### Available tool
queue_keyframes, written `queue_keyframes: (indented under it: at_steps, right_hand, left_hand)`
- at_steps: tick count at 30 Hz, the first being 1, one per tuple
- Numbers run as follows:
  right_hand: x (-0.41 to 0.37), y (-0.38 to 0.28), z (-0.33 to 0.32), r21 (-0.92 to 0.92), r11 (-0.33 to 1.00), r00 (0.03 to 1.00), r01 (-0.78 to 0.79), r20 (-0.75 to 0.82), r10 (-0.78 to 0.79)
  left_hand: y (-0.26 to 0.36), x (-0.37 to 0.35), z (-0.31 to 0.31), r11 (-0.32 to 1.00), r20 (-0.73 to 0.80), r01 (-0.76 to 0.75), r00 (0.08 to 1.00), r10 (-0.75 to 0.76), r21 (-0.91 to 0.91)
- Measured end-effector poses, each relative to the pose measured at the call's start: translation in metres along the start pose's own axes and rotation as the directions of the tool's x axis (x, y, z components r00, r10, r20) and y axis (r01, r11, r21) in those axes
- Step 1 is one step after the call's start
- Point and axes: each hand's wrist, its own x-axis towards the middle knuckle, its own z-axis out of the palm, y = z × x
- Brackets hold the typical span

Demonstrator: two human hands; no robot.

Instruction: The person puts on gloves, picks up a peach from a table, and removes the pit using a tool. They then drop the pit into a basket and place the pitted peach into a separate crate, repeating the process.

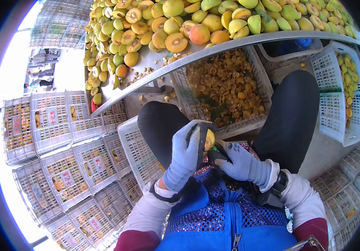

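My left hand (185, 151), in a grey-blue knit glove with dark fingers, is closed around a cut apricot (209, 140) in front of my lap. Its yellow flesh faces my right hand. My right hand (242, 162), gloved the same way, is closed close beside the fruit. A bit of bright green (215, 148) shows at its fingertips, on a small tool mostly hidden by the glove; I cannot tell its kind. Between my knees sits a crate (268, 90) full of apricot pieces.
A metal-edged table (230, 43) bears a heap of whole and halved apricots (176, 42), with loose pits near its edge. Stacked crates of fruit (65, 178) stand at left. A white basket (333, 113) holding greenish fruit is at right. People (42, 73) are far off at left.
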Motion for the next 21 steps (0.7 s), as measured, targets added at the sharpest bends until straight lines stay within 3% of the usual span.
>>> queue_keyframes:
  at_steps: [2,5,8,10,12,14,16,17,19,21]
  right_hand:
    - [-0.002,-0.001,-0.003,0.079,0.996,0.999,-0.028,0.036,0.025]
    - [-0.006,0.014,0.010,0.511,0.813,0.960,-0.278,0.136,0.243]
    - [-0.004,0.004,0.008,0.746,0.572,0.937,-0.341,0.223,0.267]
    - [0.003,-0.019,-0.001,0.815,0.371,0.885,-0.446,0.339,0.319]
    - [0.005,-0.020,-0.005,0.835,0.103,0.828,-0.540,0.505,0.242]
    - [0.000,0.001,-0.006,0.766,-0.198,0.783,-0.611,0.622,-0.006]
    - [0.001,-0.006,-0.004,0.790,-0.136,0.788,-0.598,0.610,0.084]
    - [0.001,-0.009,-0.003,0.800,-0.105,0.790,-0.591,0.600,0.129]
    - [0.000,-0.005,-0.001,0.789,-0.148,0.788,-0.596,0.610,0.083]
    - [0.000,-0.001,0.001,0.778,-0.201,0.787,-0.596,0.615,0.048]
  left_hand:
    - [0.003,0.005,-0.003,0.998,0.036,0.065,0.997,-0.064,-0.027]
    - [0.000,0.008,0.002,0.995,-0.027,-0.090,0.996,0.089,-0.048]
    - [-0.011,0.015,0.004,0.848,0.013,-0.493,0.866,0.500,0.194]
    - [-0.026,0.011,0.013,0.842,-0.059,-0.512,0.848,0.527,0.169]
    - [-0.024,0.010,0.013,0.942,-0.033,-0.334,0.942,0.335,0.015]
    - [-0.018,0.014,0.012,0.977,0.014,-0.194,0.980,0.196,-0.093]
    - [-0.013,0.019,0.012,0.984,0.030,-0.127,0.991,0.132,-0.123]
    - [-0.016,0.020,0.012,0.977,0.024,-0.190,0.981,0.193,-0.096]
    - [-0.025,0.023,0.010,0.950,0.014,-0.310,0.950,0.310,-0.039]
    - [-0.022,0.027,0.002,0.941,0.114,-0.330,0.940,0.321,0.072]
